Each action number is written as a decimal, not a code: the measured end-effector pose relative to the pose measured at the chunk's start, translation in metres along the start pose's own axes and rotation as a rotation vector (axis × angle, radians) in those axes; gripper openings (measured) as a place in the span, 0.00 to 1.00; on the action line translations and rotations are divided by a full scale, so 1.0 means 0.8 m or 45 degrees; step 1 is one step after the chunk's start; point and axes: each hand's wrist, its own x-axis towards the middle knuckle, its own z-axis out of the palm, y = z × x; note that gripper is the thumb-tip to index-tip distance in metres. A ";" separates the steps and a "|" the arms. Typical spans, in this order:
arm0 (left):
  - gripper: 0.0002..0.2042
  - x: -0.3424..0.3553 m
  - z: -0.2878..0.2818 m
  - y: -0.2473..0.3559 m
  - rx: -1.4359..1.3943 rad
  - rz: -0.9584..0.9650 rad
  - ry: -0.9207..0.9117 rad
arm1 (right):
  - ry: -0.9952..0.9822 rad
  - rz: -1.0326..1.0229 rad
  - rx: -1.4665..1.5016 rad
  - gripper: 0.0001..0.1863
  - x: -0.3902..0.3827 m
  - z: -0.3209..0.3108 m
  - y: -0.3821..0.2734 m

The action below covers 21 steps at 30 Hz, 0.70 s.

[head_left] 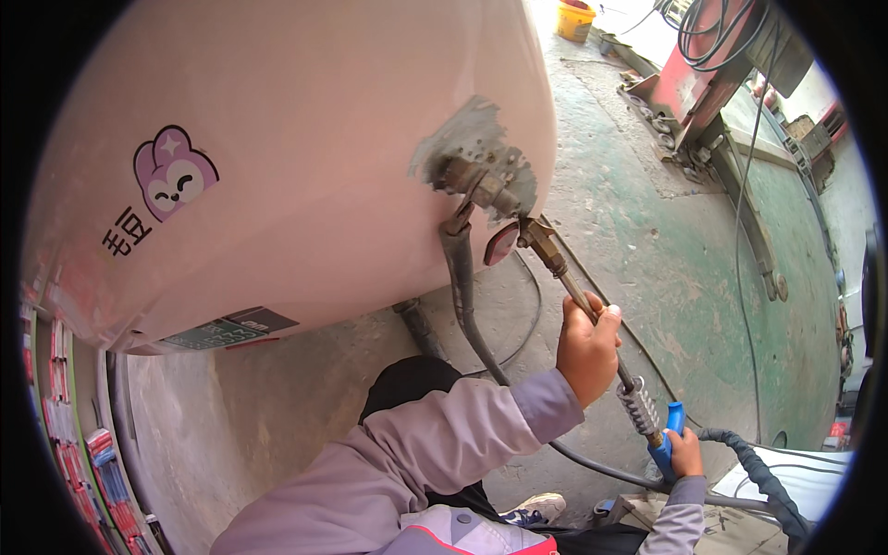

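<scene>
My left hand is closed around the metal shaft of a long pulling tool. My right hand grips its blue handle, below a metal spring. The tool's brassy head is at the lower edge of a bare grey, pitted patch on a pink vehicle panel. A dark metal fitting sits on that patch, with a thick black cable hanging from it. A round red reflector is beside the tool's head. A rabbit sticker is at left.
A yellow bucket stands at the top. A red-and-dark machine with coiled cables and a long metal arm is at the upper right. Hoses cross the floor. Racks of small packages line the left edge.
</scene>
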 end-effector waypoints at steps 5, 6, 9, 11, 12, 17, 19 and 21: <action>0.11 0.001 -0.001 0.002 0.032 -0.013 0.002 | -0.001 0.029 0.030 0.23 0.003 0.000 0.008; 0.11 0.001 -0.001 0.003 0.031 -0.007 0.004 | -0.001 0.027 0.033 0.23 0.003 -0.001 0.010; 0.11 0.002 0.000 0.004 0.038 -0.012 0.007 | 0.014 0.014 0.055 0.23 0.005 -0.002 0.017; 0.11 0.003 0.000 0.006 0.049 -0.038 0.013 | 0.030 0.003 0.058 0.22 0.007 -0.002 0.021; 0.11 0.003 0.000 0.007 0.039 -0.041 0.016 | 0.037 -0.003 0.050 0.22 0.007 -0.002 0.023; 0.10 0.004 0.004 0.012 0.045 -0.060 0.031 | 0.040 0.003 0.049 0.22 0.007 -0.004 0.023; 0.10 0.004 0.005 0.014 0.029 -0.068 0.039 | 0.036 0.041 0.070 0.21 0.005 -0.006 0.018; 0.09 0.004 0.006 0.015 0.017 -0.061 0.043 | 0.039 0.024 0.066 0.21 0.002 -0.009 0.012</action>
